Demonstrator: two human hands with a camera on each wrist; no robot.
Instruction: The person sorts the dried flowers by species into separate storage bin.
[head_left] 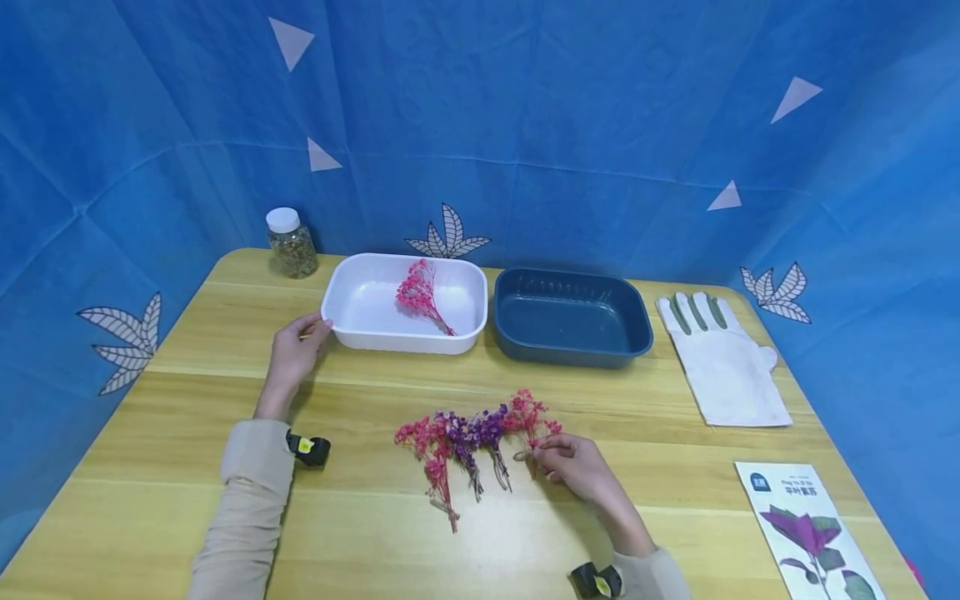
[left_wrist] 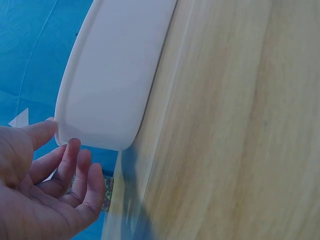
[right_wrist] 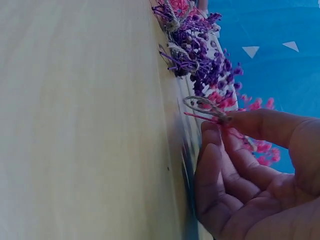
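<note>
My right hand (head_left: 573, 467) pinches the tied stems of a pink dried flower bunch (head_left: 527, 412) between thumb and fingertips. In the right wrist view, a loop of twine (right_wrist: 200, 103) shows at that pinch. Left of it lie two purple dried flower bunches (head_left: 491, 429) and another pink bunch (head_left: 431, 442), side by side on the table. My left hand (head_left: 296, 350) holds the near left corner of a white basin (head_left: 405, 342), with thumb and forefinger at its rim. Inside that basin rests one pink flower bunch (head_left: 420, 292), its stems pointing towards the near right.
A dark blue basin (head_left: 573, 354) stands just right of the white one. Farther right lie a white glove (head_left: 731, 375) and a seed packet with a plant picture (head_left: 810, 525). At the back left is a lidded jar (head_left: 292, 246). Blue cloth (head_left: 600, 100) hangs behind the wooden table (head_left: 360, 533).
</note>
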